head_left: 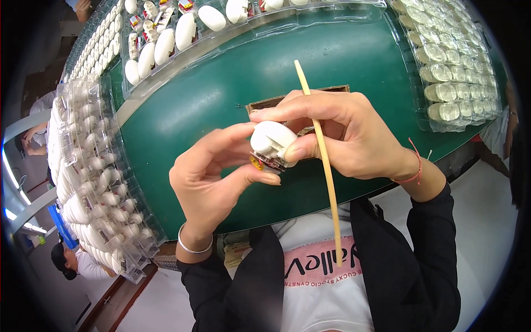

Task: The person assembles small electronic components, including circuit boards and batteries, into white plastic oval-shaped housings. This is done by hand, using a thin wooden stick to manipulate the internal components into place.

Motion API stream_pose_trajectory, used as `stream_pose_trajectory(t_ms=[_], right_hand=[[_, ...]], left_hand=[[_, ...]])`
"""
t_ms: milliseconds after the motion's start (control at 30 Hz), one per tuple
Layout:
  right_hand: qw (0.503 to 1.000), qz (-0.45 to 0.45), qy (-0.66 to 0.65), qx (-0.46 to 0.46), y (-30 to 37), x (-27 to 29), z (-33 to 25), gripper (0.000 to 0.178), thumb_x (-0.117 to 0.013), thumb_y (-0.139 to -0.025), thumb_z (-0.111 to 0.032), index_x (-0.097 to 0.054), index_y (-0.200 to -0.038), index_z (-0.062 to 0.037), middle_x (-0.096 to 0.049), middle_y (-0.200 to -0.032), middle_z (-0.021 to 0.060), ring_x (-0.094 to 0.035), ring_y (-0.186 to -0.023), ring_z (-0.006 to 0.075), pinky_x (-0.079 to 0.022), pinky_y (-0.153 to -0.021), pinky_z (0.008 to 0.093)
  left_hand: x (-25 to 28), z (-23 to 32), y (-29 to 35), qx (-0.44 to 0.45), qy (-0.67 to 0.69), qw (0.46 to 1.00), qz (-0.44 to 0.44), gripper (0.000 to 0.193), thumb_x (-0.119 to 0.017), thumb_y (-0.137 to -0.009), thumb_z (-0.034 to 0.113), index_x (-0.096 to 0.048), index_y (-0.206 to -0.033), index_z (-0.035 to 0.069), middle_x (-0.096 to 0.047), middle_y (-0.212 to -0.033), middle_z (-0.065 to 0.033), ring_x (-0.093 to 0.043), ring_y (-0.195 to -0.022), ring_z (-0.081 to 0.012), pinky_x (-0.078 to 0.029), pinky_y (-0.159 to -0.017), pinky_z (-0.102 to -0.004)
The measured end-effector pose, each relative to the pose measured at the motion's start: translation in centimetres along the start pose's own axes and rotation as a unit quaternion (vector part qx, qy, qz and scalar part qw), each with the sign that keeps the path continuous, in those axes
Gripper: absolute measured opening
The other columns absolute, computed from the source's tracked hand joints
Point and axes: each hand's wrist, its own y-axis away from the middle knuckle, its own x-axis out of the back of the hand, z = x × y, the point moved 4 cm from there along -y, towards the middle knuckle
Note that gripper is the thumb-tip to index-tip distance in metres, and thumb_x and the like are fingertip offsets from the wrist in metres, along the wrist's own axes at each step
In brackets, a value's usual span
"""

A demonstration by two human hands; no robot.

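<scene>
Between both hands, above the green table (188,99), sits a white rounded plastic housing (270,137) with a red-and-yellow part and dark workings at its lower side. My left hand (207,180) pinches it between thumb and fingers from the left. My right hand (357,135) is closed too, its thumb and fingertips touching the housing's right side. A long pale wooden stick (327,177) passes through the right hand's grip, slanting from above the fingers down toward my shirt. Something shiny by the right fingertips is too small to make out.
A cardboard piece or shallow box (332,89) lies behind my hands, mostly covered. A clear tray (204,41) of white housings and small parts stands at the far side. Stacked trays of white parts (99,182) rise at left, trays of clear domes (453,74) at right.
</scene>
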Motion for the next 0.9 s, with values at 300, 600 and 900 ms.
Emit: stream_pose_trajectory(t_ms=[300,600,900], right_hand=[[0.993,-0.028,-0.075,-0.090,0.1,0.3,-0.7,0.032,-0.073,-0.085,-0.005,-0.065,-0.113,0.0060,-0.069,-0.098,0.0102,-0.065,-0.092,0.0132,-0.053,-0.081,0.0265],[0.994,0.022,0.101,-0.043,0.2,0.4,-1.9,0.022,-0.076,-0.085,-0.016,-0.071,-0.096,0.0027,-0.071,-0.080,0.0069,-0.065,-0.074,0.0096,-0.052,-0.069,0.0260],[0.694,-0.110,0.704,0.104,0.8,0.2,-2.1,0.027,-0.076,-0.071,-0.016,-0.064,-0.091,-0.0026,-0.060,-0.079,0.0076,-0.063,-0.076,0.0239,-0.048,-0.068,0.0352]], left_hand=[[-0.1,2.2,-1.1,-0.053,-0.131,0.989,-0.047,0.057,-0.086,-0.061,-0.001,-0.066,-0.114,0.003,-0.062,-0.099,-0.0117,-0.066,-0.083,-0.0187,-0.057,-0.070,-0.0299],[-1.3,3.4,-0.5,-0.158,-0.278,0.947,-0.013,0.049,-0.082,-0.065,0.002,-0.061,-0.109,-0.005,-0.063,-0.103,-0.0169,-0.065,-0.090,-0.0296,-0.055,-0.077,-0.0348],[1.6,-2.2,-0.1,0.034,0.049,0.996,0.065,0.050,-0.074,-0.079,-0.008,-0.053,-0.124,-0.009,-0.062,-0.114,-0.0119,-0.061,-0.107,-0.0169,-0.050,-0.093,-0.0296]])
